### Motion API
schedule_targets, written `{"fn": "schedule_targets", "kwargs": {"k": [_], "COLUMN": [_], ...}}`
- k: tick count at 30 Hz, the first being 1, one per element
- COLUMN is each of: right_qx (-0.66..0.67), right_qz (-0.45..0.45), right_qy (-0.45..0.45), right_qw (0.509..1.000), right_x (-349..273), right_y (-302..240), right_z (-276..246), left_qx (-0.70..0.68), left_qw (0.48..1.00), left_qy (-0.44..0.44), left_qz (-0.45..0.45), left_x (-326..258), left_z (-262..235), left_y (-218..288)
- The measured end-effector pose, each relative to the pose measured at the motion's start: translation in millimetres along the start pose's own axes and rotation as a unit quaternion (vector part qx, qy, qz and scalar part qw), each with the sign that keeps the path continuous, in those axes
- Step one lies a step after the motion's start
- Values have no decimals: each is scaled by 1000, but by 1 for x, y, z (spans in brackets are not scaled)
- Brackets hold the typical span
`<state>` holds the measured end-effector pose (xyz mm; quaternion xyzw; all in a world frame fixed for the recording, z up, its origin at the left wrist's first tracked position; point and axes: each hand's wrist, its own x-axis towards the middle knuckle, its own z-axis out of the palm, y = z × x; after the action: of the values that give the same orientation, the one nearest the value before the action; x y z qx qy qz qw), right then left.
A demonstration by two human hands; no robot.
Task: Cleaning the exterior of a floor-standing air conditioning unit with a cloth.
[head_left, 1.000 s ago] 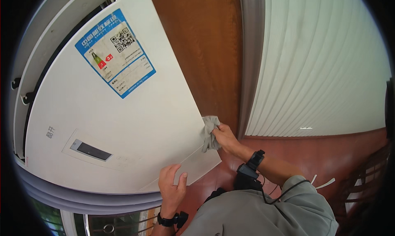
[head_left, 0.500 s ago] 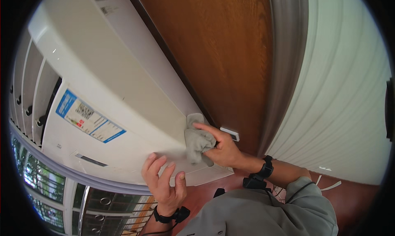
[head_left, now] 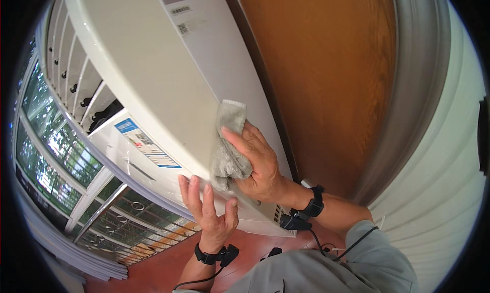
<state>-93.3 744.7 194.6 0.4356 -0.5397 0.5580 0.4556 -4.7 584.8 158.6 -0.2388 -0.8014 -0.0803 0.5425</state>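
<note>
A tall white appliance, which looks like a floor-standing air conditioner (head_left: 153, 73), fills the left and middle, with a slatted opening at its upper front. My right hand (head_left: 263, 165) presses a folded grey cloth (head_left: 232, 139) against its side panel, close to the edge between two panel faces. Its fingers lie over the cloth, gripping it. My left hand (head_left: 212, 216) is raised beside the lower front, fingers spread and holding nothing. Whether its fingertips touch the front panel I cannot tell. A blue-and-white label (head_left: 148, 143) is stuck on that front.
Behind the appliance stands a brown wooden panel (head_left: 321, 63), with grey trim and a pale pleated curtain (head_left: 423, 180) to its right. Barred windows (head_left: 56, 139) are at the left. Cables lie on the reddish floor (head_left: 168, 260) near my body.
My right hand has moved the cloth up and slightly left along the side panel. The view has shifted, showing more of the windows and the appliance's side. My left hand stays open.
</note>
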Motion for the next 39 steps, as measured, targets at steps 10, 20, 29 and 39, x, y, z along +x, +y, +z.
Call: {"fn": "schedule_targets", "kwargs": {"k": [10, 20, 29, 39], "right_qx": [33, 18, 18, -49], "right_qz": [-108, -61, -44, -30], "right_qy": [52, 18, -21, 80], "right_qw": [992, 998, 999, 995], "right_x": [80, 23, -8, 92], "right_y": [-6, -10, -1, 71], "right_z": [15, 15, 8, 13], "left_qx": [8, -10, 3, 26], "left_qw": [999, 999, 998, 998], "left_qy": [46, 42, 45, 55], "left_qz": [15, 13, 39, 29], "left_x": [-15, -44, -28, -16], "left_z": [36, 43, 39, 37], "left_y": [-4, -23, -18, -10]}}
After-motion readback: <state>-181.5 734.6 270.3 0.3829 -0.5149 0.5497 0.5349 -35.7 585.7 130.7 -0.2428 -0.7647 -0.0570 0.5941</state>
